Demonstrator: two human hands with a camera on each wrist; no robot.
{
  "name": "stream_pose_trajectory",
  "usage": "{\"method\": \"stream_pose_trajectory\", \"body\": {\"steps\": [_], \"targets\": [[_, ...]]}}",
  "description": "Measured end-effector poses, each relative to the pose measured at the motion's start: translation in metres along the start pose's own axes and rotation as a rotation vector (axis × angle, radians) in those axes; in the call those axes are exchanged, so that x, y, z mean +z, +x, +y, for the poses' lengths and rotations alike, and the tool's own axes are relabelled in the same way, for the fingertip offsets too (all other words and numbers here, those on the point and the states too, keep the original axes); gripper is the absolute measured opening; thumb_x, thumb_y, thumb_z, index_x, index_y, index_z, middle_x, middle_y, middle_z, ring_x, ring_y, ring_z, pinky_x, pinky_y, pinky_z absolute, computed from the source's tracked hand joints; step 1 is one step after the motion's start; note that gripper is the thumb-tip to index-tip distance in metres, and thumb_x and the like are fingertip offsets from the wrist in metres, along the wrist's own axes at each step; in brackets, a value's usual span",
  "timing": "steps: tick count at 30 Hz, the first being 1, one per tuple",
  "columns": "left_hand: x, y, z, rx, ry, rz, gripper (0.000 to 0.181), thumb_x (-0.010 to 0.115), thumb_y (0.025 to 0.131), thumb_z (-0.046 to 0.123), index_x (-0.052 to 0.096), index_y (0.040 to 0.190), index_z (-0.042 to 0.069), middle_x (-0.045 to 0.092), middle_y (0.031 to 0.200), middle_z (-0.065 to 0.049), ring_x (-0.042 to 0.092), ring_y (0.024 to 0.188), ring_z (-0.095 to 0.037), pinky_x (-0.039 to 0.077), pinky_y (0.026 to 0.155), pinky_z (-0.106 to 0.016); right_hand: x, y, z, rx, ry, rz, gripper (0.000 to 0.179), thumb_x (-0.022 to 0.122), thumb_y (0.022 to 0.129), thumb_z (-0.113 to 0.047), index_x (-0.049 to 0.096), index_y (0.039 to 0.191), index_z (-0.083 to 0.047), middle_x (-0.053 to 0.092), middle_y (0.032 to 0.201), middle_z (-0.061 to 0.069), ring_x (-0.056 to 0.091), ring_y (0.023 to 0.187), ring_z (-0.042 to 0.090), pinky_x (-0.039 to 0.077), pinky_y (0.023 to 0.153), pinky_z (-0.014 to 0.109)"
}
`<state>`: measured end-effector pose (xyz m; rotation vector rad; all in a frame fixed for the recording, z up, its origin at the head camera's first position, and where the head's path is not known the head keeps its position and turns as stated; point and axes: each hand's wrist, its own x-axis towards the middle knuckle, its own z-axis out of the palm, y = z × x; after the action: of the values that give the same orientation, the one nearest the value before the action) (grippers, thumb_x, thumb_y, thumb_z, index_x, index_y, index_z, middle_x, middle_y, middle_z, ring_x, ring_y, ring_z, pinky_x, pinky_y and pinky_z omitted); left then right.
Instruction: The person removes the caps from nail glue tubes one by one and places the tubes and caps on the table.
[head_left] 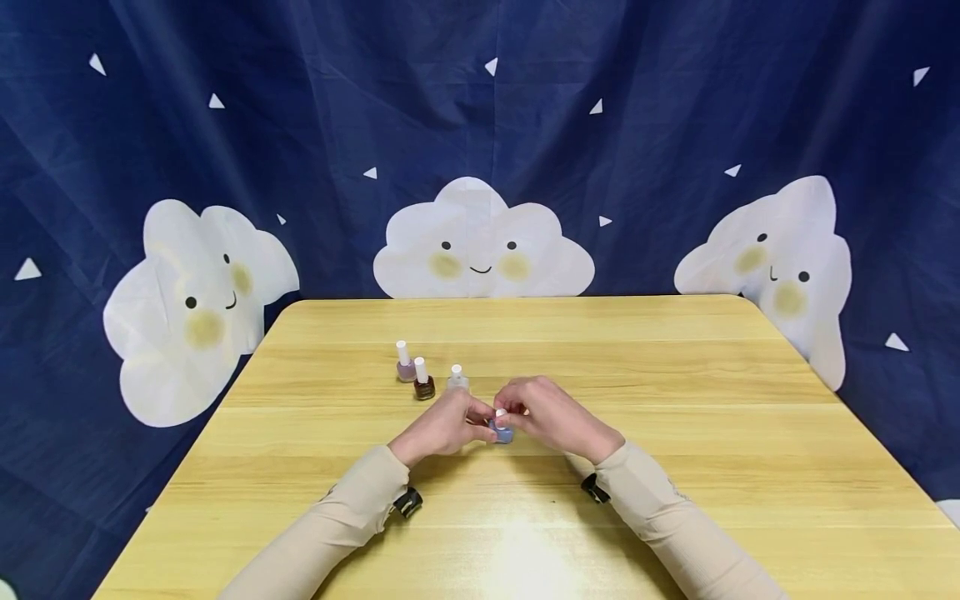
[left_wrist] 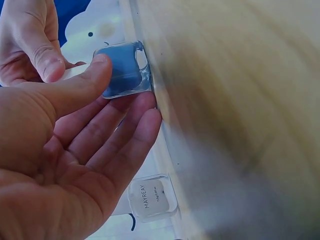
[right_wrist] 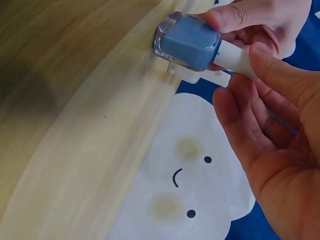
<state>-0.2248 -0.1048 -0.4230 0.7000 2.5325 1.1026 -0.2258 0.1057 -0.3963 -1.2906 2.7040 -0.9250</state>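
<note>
A bottle of blue nail polish point(head_left: 502, 435) stands on the table between both hands. My left hand point(head_left: 448, 423) grips its glass body, with the thumb point(left_wrist: 97, 75) across one face in the left wrist view. The white cap point(right_wrist: 234, 57) is on the bottle, and my right hand point(head_left: 551, 415) pinches it between thumb and fingers. Just beyond the left hand is a clear nail polish bottle point(head_left: 457, 383) with a white cap; its printed label point(left_wrist: 152, 197) shows in the left wrist view.
A dark brown nail polish bottle point(head_left: 424, 388) and a lilac one point(head_left: 406, 369) stand upright, farther left on the wooden table point(head_left: 675, 358). Behind the table's far edge hangs a dark blue curtain point(head_left: 645, 150) with printed clouds.
</note>
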Motion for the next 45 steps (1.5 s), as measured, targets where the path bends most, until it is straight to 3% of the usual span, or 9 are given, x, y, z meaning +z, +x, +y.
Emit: {"method": "stream_pose_trajectory", "body": {"steps": [6,13,23,30,35,39,45], "targets": [[0.0001,-0.0001,-0.0006,0.008,-0.001,-0.003,0.016,0.078,0.090,0.009,0.080,0.104,0.013,0.079,0.095,-0.001,0.061,0.076,-0.009,0.050,0.071,-0.024,0.0017,-0.0002,0.0005,0.066,0.056,-0.014,0.004,0.075,0.094,-0.013,0.074,0.097,-0.011,0.070,0.086,-0.008,0.061,0.073,0.001,0.054,0.067,0.022],[0.0002,0.0009,-0.0005,-0.005,-0.003,0.007,0.021,0.080,0.088,0.009,0.080,0.109,0.012,0.079,0.099,-0.001,0.060,0.078,-0.008,0.048,0.071,-0.023,0.0029,-0.0005,-0.0002,0.128,0.069,0.020,0.010,0.078,0.092,-0.022,0.070,0.090,-0.017,0.068,0.078,-0.011,0.061,0.068,0.005,0.052,0.063,0.023],[-0.0002,0.0004,0.0001,-0.005,-0.014,0.001,0.021,0.078,0.090,0.011,0.079,0.111,0.012,0.079,0.101,-0.002,0.063,0.077,-0.008,0.051,0.072,-0.024,0.0022,0.0002,0.0002,0.025,0.010,0.036,0.007,0.077,0.093,-0.016,0.073,0.090,-0.011,0.068,0.079,-0.008,0.056,0.066,-0.001,0.051,0.060,0.020],[0.0003,-0.0002,0.0005,-0.001,-0.013,-0.002,0.021,0.078,0.090,0.011,0.079,0.111,0.011,0.079,0.099,-0.002,0.062,0.075,-0.007,0.051,0.070,-0.023,0.0008,-0.0003,-0.0022,-0.027,-0.050,0.018,0.005,0.074,0.094,-0.011,0.076,0.097,-0.008,0.074,0.092,-0.002,0.064,0.080,0.005,0.054,0.070,0.019],[-0.0002,0.0000,0.0003,0.019,-0.004,-0.004,0.018,0.076,0.091,0.010,0.080,0.109,0.010,0.079,0.097,-0.002,0.056,0.070,-0.005,0.044,0.064,-0.020,-0.0014,-0.0012,-0.0040,-0.057,-0.036,0.008,0.012,0.072,0.094,-0.003,0.077,0.105,-0.006,0.076,0.102,0.003,0.070,0.090,0.011,0.056,0.076,0.021],[-0.0004,-0.0002,-0.0004,0.039,0.014,-0.003,0.014,0.076,0.092,0.009,0.080,0.105,0.010,0.079,0.093,-0.001,0.052,0.067,-0.005,0.041,0.062,-0.020,-0.0014,-0.0015,-0.0045,-0.052,-0.020,0.007,0.013,0.071,0.095,-0.003,0.076,0.106,-0.006,0.075,0.103,0.003,0.069,0.089,0.010,0.056,0.077,0.022],[0.0001,-0.0007,-0.0004,0.030,0.021,0.001,0.014,0.077,0.091,0.010,0.080,0.104,0.012,0.078,0.094,0.000,0.058,0.073,-0.006,0.048,0.069,-0.022,0.0001,-0.0018,-0.0046,0.018,0.000,-0.006,0.018,0.073,0.096,-0.010,0.072,0.113,-0.005,0.075,0.107,0.003,0.070,0.088,0.011,0.057,0.078,0.025]]}}
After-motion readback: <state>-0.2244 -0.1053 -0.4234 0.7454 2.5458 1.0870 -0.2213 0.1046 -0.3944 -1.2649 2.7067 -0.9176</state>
